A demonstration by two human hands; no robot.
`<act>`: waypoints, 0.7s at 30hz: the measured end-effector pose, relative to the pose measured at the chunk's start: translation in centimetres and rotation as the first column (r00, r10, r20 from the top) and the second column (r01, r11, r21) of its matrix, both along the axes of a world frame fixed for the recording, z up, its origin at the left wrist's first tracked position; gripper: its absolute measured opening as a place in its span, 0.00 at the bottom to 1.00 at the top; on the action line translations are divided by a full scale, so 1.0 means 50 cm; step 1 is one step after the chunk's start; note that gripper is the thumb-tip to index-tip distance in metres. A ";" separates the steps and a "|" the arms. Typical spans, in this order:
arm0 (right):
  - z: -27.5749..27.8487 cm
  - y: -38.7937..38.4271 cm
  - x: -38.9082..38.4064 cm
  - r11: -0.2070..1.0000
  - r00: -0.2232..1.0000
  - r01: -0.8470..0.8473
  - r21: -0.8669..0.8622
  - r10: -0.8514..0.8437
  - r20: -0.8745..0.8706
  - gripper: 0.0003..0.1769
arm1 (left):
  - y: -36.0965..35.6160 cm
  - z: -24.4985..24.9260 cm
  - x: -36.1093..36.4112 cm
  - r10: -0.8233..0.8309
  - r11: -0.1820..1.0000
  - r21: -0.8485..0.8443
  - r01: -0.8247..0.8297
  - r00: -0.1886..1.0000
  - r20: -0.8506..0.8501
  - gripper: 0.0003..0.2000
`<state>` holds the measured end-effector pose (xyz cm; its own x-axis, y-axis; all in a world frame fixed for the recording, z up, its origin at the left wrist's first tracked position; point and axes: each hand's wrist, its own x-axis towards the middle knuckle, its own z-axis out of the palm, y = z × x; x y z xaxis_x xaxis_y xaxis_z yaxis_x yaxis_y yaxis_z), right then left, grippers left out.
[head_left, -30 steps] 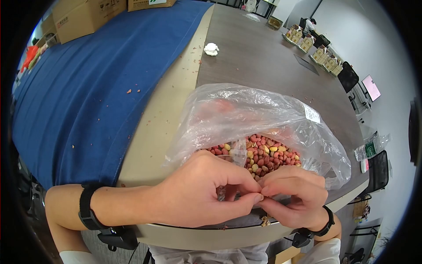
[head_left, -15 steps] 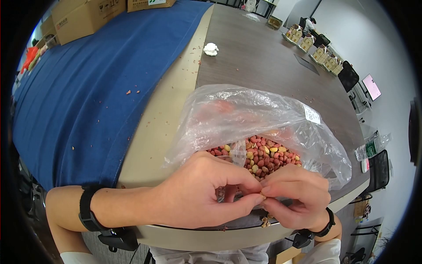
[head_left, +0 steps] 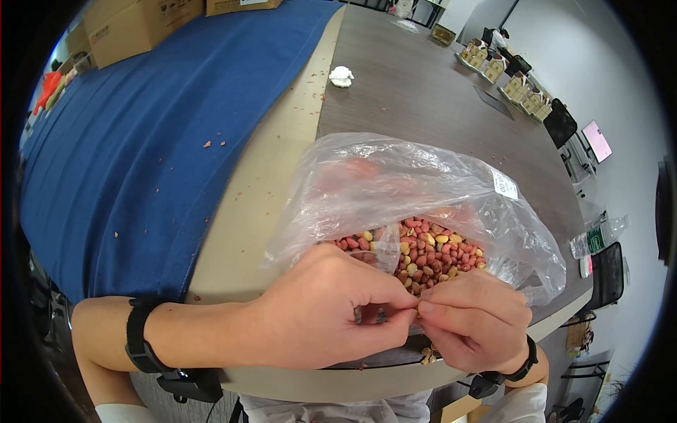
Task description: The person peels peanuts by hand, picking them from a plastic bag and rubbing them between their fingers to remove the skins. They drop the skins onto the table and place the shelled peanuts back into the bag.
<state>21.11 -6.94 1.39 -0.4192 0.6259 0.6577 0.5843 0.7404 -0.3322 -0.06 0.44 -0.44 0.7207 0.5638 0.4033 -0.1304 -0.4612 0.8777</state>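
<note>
Peanuts (head_left: pixel 441 261), red-skinned with several yellow ones among them and too many to count, lie heaped in the mouth of one clear plastic bag (head_left: pixel 395 187), just beyond the person's two hands. The left hand (head_left: pixel 328 310) and the right hand (head_left: pixel 476 321) meet tip to tip at the near side of the heap, thumb and forefinger of each pinched on one small pale piece (head_left: pixel 416 314), mostly hidden by the fingertips. Each arm wears one black wristband (head_left: pixel 143 338). One white label (head_left: pixel 505 185) sits on the bag's right part. One cluster of tan scraps (head_left: pixel 428 354) lies below the fingertips, near the table's curved pale edge (head_left: pixel 331 381), which runs close under both hands and leaves only a narrow margin on that side. To the left, a cream strip (head_left: pixel 247 204) separates the bag from a blue cloth (head_left: pixel 155 155) bearing two larger reddish flakes, smaller crumbs and, at its far end, at least two cardboard boxes (head_left: pixel 137 35). Beyond the bag, a long stretch of dark tabletop (head_left: pixel 402 92) gives the widest room, with one white crumpled item (head_left: pixel 341 77) by its left border.
</note>
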 end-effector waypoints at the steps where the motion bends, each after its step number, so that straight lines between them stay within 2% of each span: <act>1: 0.000 0.000 0.000 1.000 1.000 -0.002 -0.001 0.002 0.000 0.13 | -0.002 0.000 0.000 0.004 1.000 -0.016 -0.004 1.000 -0.009 0.04; 6: 0.005 -0.001 -0.002 0.993 0.998 0.003 -0.115 -0.011 -0.067 0.13 | 0.000 0.003 -0.003 0.007 1.000 -0.022 -0.008 1.000 -0.019 0.03; 14: 0.007 -0.001 -0.001 0.991 0.996 0.027 -0.134 -0.039 -0.083 0.13 | 0.000 0.011 -0.003 -0.030 0.993 -0.114 0.026 0.999 -0.034 0.06; 21: 0.003 -0.004 0.003 0.977 0.986 0.001 -0.211 -0.037 -0.165 0.14 | 0.004 0.004 -0.004 -0.034 0.999 -0.033 0.034 0.999 -0.007 0.06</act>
